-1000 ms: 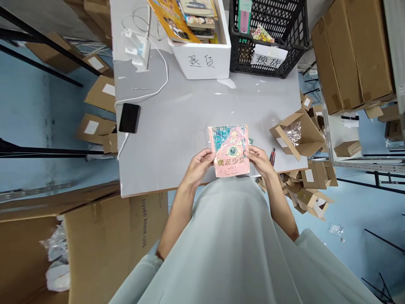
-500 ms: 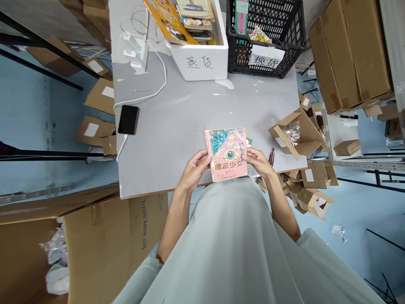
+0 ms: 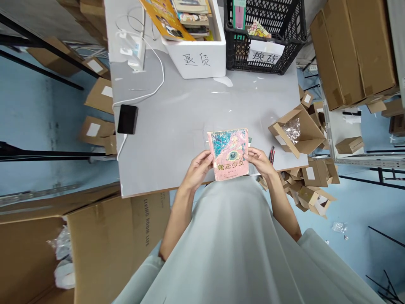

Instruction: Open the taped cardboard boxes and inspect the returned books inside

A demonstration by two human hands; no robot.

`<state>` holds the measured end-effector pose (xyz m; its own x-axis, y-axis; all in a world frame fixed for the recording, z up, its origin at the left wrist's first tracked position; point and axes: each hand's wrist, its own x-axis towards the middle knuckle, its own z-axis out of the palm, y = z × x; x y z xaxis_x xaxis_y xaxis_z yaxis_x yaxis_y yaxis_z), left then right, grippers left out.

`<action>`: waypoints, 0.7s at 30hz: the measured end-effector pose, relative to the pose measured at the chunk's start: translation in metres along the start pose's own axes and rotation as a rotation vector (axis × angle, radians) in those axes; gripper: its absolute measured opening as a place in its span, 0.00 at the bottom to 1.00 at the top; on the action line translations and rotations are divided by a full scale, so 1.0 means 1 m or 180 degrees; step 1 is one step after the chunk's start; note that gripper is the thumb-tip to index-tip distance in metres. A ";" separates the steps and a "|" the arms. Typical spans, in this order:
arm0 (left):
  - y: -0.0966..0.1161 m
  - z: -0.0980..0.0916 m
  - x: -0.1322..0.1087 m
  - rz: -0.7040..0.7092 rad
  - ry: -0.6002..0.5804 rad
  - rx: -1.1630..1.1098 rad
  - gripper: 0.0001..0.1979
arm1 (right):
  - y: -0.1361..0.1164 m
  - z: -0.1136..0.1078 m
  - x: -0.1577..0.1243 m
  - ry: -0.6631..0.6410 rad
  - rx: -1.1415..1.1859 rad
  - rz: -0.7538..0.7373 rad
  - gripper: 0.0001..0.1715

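The carton [image 3: 310, 131] already lies open, and here's the pink paperback book [image 3: 230, 156], cover closed, not yet set down, pinched by left hand [image 3: 198, 168] and right hand [image 3: 260, 161] over the table's [image 3: 171, 139] near edge.

Pink book [image 3: 230, 147] drawn slightly nearer person [image 3: 240, 240] than earlier.

"What are you counting at centre?"
"One left hand [image 3: 196, 171] and one right hand [image 3: 260, 162], making two, are holding one pink book [image 3: 229, 154]."
"Up top?"
"One white bin [image 3: 196, 69] and one black crate [image 3: 286, 63] are standing there."
"Elsewhere on the table [image 3: 177, 126]?"
"One phone [image 3: 127, 119] is lying at left, one open carton [image 3: 308, 146] at right."
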<state>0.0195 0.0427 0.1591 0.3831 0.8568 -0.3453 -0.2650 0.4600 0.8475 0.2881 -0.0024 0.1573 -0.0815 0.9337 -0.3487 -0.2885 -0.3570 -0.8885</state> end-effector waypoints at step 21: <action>-0.025 0.041 0.015 0.0361 0.1084 -0.0122 0.23 | 0.014 0.075 -0.013 0.0466 -0.3217 -0.1828 0.20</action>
<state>0.0687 0.0344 0.1492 0.0342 0.9284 -0.3700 -0.3244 0.3605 0.8745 0.2132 -0.0179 0.1720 -0.0562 0.9764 0.2084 0.6477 0.1945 -0.7366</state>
